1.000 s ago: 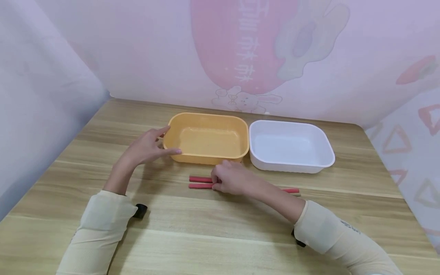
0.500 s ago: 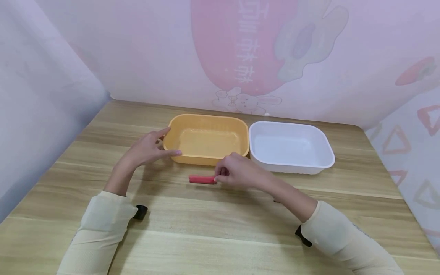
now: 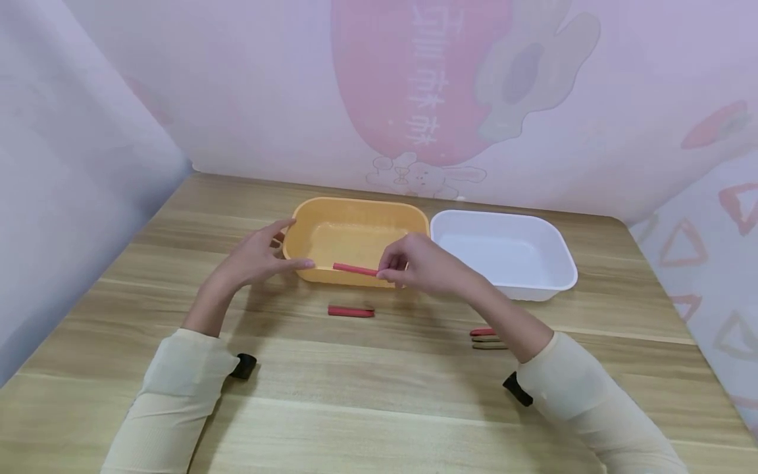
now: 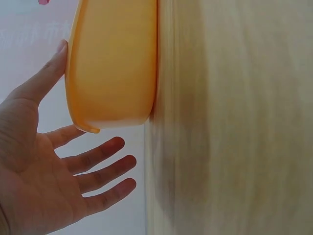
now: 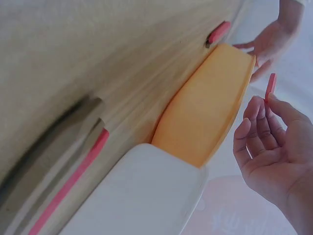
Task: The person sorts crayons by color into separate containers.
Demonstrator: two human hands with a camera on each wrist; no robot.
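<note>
My right hand (image 3: pixel 385 270) pinches a short red stick (image 3: pixel 355 268) by one end and holds it level over the front rim of the orange tub (image 3: pixel 355 205). In the right wrist view the red stick (image 5: pixel 270 87) stands up from my fingertips beside the orange tub (image 5: pixel 210 107). My left hand (image 3: pixel 274 251) is spread with straight fingers against the tub's left end. The left wrist view shows the left hand (image 4: pixel 58 176) with its thumb on the rim of the orange tub (image 4: pixel 115 63). A second short red stick (image 3: pixel 351 311) lies on the table in front of the tub.
A white tub (image 3: pixel 503 289) stands right of the orange one, touching it. Both tubs look empty. A few sticks, the top one red (image 3: pixel 482 332), lie on the wooden table (image 3: pixel 379 408) beside my right forearm. Pink fabric walls close the back and sides.
My right hand has lifted one of two red sticks off the table and raised it to the orange tub's front rim. The other stick stays down. My left hand has not moved.
</note>
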